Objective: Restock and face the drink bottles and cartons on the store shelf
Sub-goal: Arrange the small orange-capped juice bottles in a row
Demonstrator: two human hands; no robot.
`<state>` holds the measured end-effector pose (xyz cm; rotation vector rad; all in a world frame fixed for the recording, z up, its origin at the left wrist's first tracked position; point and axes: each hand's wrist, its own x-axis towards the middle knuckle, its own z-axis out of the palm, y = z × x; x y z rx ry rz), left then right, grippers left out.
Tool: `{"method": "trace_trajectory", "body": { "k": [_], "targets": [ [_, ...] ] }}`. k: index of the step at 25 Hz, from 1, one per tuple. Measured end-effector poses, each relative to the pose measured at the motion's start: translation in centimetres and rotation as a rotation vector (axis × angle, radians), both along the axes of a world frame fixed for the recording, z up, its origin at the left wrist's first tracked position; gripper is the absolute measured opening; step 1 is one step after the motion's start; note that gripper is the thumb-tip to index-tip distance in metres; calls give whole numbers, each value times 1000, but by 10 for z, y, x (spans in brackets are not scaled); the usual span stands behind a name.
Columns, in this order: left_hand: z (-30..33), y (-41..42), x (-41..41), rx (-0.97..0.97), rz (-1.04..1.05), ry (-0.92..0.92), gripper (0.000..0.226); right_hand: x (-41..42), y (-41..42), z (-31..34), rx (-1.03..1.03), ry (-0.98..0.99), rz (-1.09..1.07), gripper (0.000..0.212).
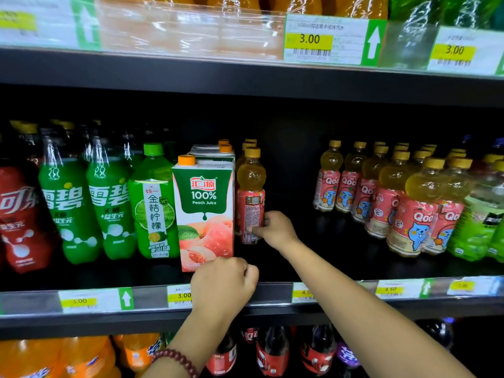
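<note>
On the middle shelf a peach juice carton with an orange cap stands at the front, more cartons behind it. Just right of it stands a pink-labelled yellow drink bottle, its label's back side facing out. My right hand grips the lower part of that bottle. My left hand, fingers curled, sits at the carton's bottom front corner by the shelf edge; whether it holds the carton I cannot tell. A group of the same pink bottles stands further right.
Green soda bottles, a lime drink bottle and a red cola bottle fill the shelf's left. A dark gap lies between the gripped bottle and the pink group. Price tags line the shelf rail. Cola and orange bottles sit below.
</note>
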<state>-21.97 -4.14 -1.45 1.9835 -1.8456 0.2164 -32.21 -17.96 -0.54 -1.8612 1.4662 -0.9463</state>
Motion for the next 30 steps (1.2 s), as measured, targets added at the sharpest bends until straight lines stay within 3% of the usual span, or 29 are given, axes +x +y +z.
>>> {"method": "trace_trajectory", "body": {
  "k": [5,13,16,19,21,24,30],
  "targets": [
    [16,-15,-17,59,-79,20,25,-35,0,2,56,-59,-37,60],
    [32,-69,-103,23,-318,-2,33,-132,-24,25,-127,-123,-274,31],
    [23,-77,-110,72,-493,117,46,-148,-43,29,-203,-57,-274,32],
    [22,-74,-116,242,-761,198,67,-154,-80,32,-248,-15,-277,38],
    [23,-76,-117,288,-837,162,64,-153,-107,31,-279,28,-306,43],
    [23,-82,-117,322,-885,207,49,-146,-132,24,-253,16,-358,57],
    [20,-82,-118,335,-922,227,50,-137,-150,18,-172,-25,-441,87]
  ]
}}
